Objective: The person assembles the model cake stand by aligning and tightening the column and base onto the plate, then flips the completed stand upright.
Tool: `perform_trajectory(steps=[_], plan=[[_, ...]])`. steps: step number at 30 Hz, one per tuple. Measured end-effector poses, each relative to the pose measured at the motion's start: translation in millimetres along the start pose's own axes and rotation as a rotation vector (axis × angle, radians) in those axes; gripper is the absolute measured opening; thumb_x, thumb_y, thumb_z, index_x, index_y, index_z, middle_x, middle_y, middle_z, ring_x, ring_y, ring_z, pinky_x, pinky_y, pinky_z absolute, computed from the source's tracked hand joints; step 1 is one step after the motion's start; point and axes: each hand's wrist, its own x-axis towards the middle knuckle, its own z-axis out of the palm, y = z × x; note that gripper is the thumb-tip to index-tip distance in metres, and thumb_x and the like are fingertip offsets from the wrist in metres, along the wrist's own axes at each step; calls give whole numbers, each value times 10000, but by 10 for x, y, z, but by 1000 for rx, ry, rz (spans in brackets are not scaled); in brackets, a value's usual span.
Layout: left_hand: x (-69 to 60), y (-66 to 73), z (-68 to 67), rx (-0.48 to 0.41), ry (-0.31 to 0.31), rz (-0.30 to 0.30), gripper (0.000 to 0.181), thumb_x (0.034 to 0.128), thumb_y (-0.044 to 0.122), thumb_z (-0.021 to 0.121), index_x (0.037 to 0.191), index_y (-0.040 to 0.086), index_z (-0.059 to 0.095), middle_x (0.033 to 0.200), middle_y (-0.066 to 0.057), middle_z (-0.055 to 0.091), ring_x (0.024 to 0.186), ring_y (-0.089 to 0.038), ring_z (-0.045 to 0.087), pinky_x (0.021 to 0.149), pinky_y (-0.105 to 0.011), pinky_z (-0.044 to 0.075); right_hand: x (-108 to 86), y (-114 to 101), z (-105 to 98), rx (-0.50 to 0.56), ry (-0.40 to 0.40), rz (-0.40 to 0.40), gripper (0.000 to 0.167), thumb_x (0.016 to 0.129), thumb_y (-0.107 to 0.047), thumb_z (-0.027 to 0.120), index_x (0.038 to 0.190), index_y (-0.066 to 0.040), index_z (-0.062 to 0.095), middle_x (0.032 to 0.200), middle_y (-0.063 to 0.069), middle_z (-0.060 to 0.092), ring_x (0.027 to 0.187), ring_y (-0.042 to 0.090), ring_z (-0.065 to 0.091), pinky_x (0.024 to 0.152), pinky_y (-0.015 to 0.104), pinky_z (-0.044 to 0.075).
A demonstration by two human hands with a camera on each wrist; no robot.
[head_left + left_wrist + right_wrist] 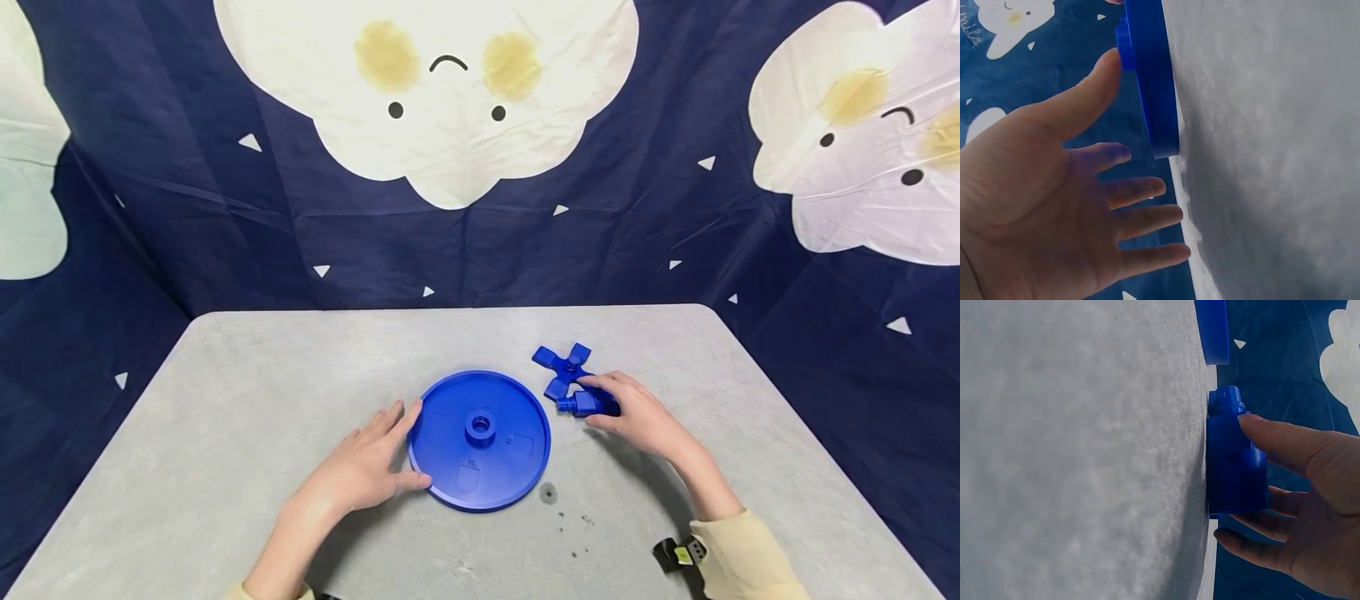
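Note:
A round blue disc with a raised rim and a hollow hub [450, 462] lies flat on the table. My left hand [363, 467] is at its left side, thumb and index finger at the rim, fingers spread; the left wrist view shows the disc [1157, 94] edge-on beyond the open palm. Right of the disc, my right hand [637, 417] holds a blue stepped cylinder [581, 405] lying on its side, narrow end toward the disc. In the right wrist view the thumb presses this cylinder [1235, 469] and the other fingers reach behind it. A blue cross-shaped piece [566, 367] lies just behind the cylinder, partly hidden.
The grey table [262, 383] has rounded far corners and a few dark marks [548, 493] near the disc. Dark blue cloth with white clouds [450, 125] hangs behind it and along the sides. A black strap [678, 553] is by the right sleeve.

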Motion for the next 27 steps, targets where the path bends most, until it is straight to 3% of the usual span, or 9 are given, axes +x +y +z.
perform_trajectory(steps=[15, 27], plan=[[15, 52, -37, 55, -47, -71, 944, 879, 478, 777, 1610, 77, 336, 1635, -292, 336, 1523, -528, 287, 1167, -722, 316, 19, 15, -40, -56, -40, -3, 509, 842, -109, 827, 1324, -59, 672, 1243, 158, 678, 1203, 385, 638, 1026, 597, 503], [10, 46, -11, 77, -44, -80, 896, 898, 495, 749, 1595, 77, 372, 1630, -277, 358, 1519, -525, 299, 1150, -726, 338, 13, 24, -73, -63, -43, 9, 464, 844, -87, 821, 1288, -70, 688, 1204, 154, 687, 1161, 371, 657, 992, 590, 520]])
